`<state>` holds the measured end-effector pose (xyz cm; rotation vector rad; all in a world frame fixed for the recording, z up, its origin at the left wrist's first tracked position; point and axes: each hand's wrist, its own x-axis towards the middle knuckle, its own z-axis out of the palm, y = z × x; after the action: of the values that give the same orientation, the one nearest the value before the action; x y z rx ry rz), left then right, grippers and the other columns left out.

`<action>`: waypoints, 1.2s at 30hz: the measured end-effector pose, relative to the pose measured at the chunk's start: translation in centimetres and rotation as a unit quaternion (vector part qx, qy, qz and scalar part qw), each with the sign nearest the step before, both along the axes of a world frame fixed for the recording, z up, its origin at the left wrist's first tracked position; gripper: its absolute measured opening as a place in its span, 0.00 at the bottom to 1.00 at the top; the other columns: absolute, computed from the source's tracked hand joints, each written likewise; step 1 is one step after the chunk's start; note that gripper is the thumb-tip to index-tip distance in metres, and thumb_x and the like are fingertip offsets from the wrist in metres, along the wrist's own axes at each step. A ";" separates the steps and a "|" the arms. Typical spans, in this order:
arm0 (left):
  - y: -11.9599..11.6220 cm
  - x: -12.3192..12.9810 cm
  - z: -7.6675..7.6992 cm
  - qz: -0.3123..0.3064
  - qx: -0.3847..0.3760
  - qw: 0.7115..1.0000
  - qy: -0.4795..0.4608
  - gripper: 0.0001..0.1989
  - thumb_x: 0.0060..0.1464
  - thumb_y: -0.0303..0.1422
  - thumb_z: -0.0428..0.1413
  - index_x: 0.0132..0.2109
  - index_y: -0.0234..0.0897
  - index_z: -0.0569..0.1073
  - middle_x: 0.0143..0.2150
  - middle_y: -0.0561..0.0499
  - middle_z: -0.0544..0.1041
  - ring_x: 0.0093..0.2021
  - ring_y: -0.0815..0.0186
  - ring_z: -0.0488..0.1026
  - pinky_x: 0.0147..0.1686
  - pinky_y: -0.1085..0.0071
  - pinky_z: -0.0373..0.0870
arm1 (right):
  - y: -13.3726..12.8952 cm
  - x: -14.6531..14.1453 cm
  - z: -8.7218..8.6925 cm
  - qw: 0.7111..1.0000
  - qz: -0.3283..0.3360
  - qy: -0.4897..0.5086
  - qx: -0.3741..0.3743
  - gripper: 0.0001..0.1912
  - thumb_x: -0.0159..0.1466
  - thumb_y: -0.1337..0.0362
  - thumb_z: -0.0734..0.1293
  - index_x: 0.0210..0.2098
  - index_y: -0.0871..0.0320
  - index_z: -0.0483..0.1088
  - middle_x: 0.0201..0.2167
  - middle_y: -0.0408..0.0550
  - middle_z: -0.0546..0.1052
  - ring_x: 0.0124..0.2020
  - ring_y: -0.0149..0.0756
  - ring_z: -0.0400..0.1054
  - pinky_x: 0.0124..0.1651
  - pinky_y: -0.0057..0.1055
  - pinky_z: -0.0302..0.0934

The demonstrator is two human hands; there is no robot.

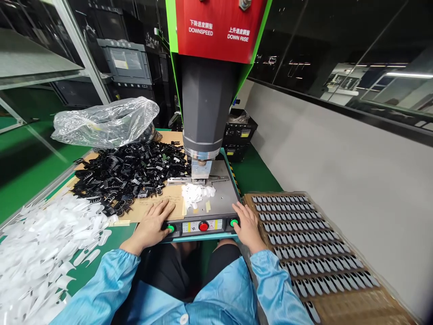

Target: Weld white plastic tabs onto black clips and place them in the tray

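Observation:
My left hand [154, 225] lies with fingers outstretched on the cardboard edge, its thumb on the left green button [171, 229]. On the other side, the thumb of my right hand [248, 225] touches the right green button [234, 223], and its fingers stretch over the corner of the machine base. Between the two green buttons sits a red button [203, 226]. Ahead of my hands, the press head [202, 168] is lowered at a metal fixture [179, 180]; what lies beneath it is hidden. A small heap of white plastic pieces [193, 194] rests on the metal plate [225, 198].
Black plastic parts [131, 171] are piled at the left behind a larger heap of white plastic pieces [50, 253]. A clear plastic bag [108, 122] lies behind them. At the right, a brown tray [355, 302] holds rows of grey-and-black parts. Crates [130, 63] stand at the back.

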<state>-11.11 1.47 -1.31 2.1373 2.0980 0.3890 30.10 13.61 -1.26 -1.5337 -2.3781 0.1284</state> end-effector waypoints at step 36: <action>19.5 5.1 5.1 0.056 0.066 0.932 -0.351 0.34 0.52 0.29 0.71 0.65 0.36 0.72 0.57 0.39 0.82 0.50 0.53 0.81 0.52 0.60 0.75 | 12.6 -19.2 4.0 0.976 -0.025 0.206 -0.072 0.28 0.64 0.61 0.72 0.61 0.60 0.66 0.52 0.58 0.79 0.58 0.51 0.70 0.60 0.41 0.65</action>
<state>-5.99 20.92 3.76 1.5792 1.7890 1.1386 10.95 26.17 2.70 -1.4571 -2.0369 0.5617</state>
